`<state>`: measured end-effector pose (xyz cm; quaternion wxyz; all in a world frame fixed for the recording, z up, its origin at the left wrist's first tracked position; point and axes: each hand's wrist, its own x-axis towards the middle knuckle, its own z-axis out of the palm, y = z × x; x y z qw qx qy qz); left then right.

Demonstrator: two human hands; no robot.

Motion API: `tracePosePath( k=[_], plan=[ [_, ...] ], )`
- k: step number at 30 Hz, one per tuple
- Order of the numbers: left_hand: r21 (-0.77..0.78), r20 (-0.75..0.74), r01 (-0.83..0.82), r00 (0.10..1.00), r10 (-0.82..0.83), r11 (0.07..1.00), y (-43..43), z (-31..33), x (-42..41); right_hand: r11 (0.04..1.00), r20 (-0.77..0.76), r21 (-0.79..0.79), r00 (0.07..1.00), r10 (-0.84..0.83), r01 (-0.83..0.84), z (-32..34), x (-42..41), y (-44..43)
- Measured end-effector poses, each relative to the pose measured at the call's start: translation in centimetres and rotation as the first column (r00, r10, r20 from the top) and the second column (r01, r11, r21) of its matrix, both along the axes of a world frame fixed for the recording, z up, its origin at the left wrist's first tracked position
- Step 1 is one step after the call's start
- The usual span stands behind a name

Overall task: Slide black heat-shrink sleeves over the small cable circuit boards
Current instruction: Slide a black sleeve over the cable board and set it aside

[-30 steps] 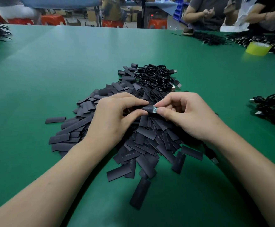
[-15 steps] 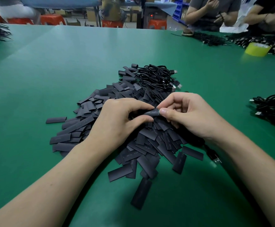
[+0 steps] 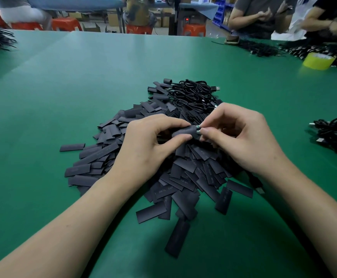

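The green table point(image 3: 63, 87) carries a big pile of black sleeves point(image 3: 183, 177), with cables point(image 3: 193, 95) behind it. Above the pile, the left hand point(image 3: 143, 149) pinches one sleeve point(image 3: 183, 131). The right hand point(image 3: 241, 141) pinches a small board point(image 3: 198, 129) at the end of this sleeve.

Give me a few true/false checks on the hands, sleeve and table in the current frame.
1. The left hand pinches a black heat-shrink sleeve. True.
2. The right hand is open and empty. False: it pinches the small circuit board at the sleeve's end.
3. A pile of flat black sleeves lies beneath both hands. True.
4. A yellow round object sits at the near left. False: the yellow round object sits at the far right.
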<state>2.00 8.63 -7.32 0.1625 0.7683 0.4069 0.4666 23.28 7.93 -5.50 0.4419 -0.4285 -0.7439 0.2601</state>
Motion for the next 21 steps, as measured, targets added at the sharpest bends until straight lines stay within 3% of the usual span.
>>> tracePosePath(
  k=[13,18,21],
  plan=[
    [0.025,0.031,0.025,0.999,-0.026,0.999,-0.23,0.04,0.05,0.977,0.164,0.212,0.984,-0.072,0.036,0.45,-0.14,-0.45],
    [0.035,-0.005,0.038,0.999,-0.038,0.999,-0.2,-0.07,0.04,0.977,0.171,0.21,0.983,-0.069,0.032,0.07,-0.4,-0.51],
    [0.058,0.022,0.027,0.999,-0.028,0.998,-0.24,-0.04,0.09,0.992,0.077,0.122,0.996,-0.046,0.037,-0.12,-0.36,-0.33]
  ],
)
